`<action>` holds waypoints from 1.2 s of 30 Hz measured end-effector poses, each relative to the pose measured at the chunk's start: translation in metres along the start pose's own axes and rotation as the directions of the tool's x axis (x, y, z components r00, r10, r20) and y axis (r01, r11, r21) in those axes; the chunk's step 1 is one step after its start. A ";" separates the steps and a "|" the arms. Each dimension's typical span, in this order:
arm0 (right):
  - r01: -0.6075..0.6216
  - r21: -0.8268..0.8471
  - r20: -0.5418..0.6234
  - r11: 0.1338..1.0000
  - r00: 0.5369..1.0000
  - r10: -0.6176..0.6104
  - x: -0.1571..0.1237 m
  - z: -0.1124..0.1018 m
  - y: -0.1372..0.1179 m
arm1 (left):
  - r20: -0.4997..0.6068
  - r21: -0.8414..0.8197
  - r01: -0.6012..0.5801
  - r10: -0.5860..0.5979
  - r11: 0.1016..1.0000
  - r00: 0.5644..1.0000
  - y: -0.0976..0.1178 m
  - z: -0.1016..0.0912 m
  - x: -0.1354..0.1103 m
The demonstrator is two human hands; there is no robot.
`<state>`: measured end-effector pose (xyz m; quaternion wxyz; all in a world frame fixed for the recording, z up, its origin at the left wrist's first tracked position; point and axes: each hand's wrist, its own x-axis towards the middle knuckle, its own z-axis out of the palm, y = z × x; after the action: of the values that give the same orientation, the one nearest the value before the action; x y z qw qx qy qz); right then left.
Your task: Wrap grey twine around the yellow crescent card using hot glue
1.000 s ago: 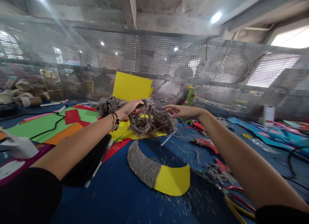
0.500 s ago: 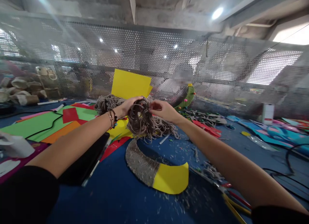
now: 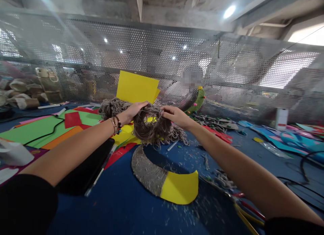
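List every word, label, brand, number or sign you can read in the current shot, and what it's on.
None readable.
White box at right: small reddish mark, too small and blurred to tell if it is lettering.
Gray yarn, curved piece, upright yellow sheet: no writing visible.

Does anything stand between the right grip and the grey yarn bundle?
Nothing visible does: the right grip touches the grey yarn bundle at its upper right, and the left grip holds its upper left. The curved piece lies nearer the wearer, out of the way.
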<state>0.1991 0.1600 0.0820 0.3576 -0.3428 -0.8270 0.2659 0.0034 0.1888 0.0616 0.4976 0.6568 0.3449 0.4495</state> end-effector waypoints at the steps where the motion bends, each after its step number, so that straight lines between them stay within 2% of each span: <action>1: -0.014 0.031 0.019 0.999 1.000 0.014 -0.002 0.000 0.000 | 0.000 0.040 -0.009 0.009 0.999 1.000 0.000 0.000 0.000; 5: -0.058 0.126 0.044 0.990 0.998 0.053 -0.005 0.002 0.000 | 0.007 0.221 -0.074 0.074 0.973 0.997 0.003 -0.001 0.000; 9: -0.072 0.159 0.000 0.985 0.997 0.073 -0.005 0.002 0.002 | 0.021 0.382 -0.177 0.184 0.907 0.983 0.015 -0.001 -0.003; 14: -0.061 0.124 -0.075 0.990 0.995 0.071 -0.010 0.001 0.000 | 0.161 0.508 -0.318 0.274 0.801 0.948 0.031 0.010 -0.019; 18: -0.018 0.025 -0.131 1.000 0.991 0.022 -0.017 0.002 -0.008 | 0.243 0.572 -0.370 0.279 0.732 0.929 0.029 0.020 -0.029; 22: 0.020 -0.100 -0.156 0.995 0.987 -0.036 -0.021 0.000 -0.015 | 0.230 0.598 -0.332 0.241 0.730 0.943 0.025 0.017 -0.037; 28: 0.051 -0.295 -0.233 0.954 0.965 -0.124 -0.027 0.008 -0.029 | 0.138 0.568 -0.192 0.137 0.800 0.981 0.025 0.015 -0.055; 33: 0.080 -0.350 -0.125 0.933 0.983 -0.131 -0.036 0.027 -0.042 | 0.098 0.482 -0.129 0.093 0.866 0.991 0.016 0.022 -0.064; 36: 0.079 -0.322 -0.092 0.943 0.989 -0.114 -0.036 0.027 -0.040 | 0.103 0.401 -0.111 0.075 0.909 0.992 0.009 0.020 -0.065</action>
<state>0.1810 0.1030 0.0780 0.3549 -0.3688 -0.8541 0.0922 -0.0013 0.1207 0.0518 0.3426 0.7801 0.3774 0.3629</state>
